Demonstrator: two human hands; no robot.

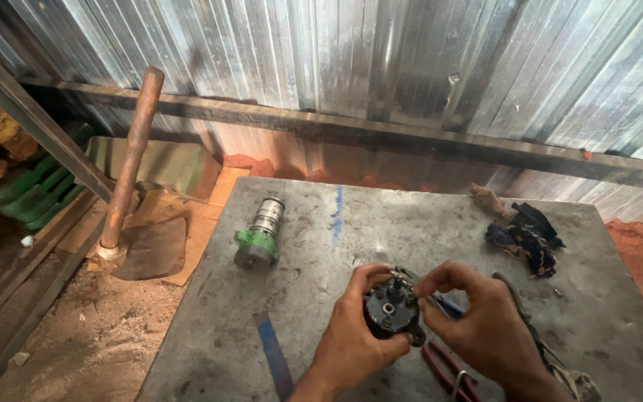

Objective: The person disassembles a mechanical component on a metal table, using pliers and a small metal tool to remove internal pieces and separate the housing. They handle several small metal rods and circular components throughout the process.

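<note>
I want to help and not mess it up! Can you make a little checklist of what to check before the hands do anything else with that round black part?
1. Left hand grips the round black part from the side: ok.
2. Right hand fingertips pinch at the part's top edge: ok.
3. Part is held over the metal table, so a drop lands there: ok.
4. Red-handled pliers lie close under the right hand: ok.
5. Green and silver cylinder lies on its side, apart from the hands: ok.
6. Whether small pieces are loose inside the part: cannot tell.
</note>
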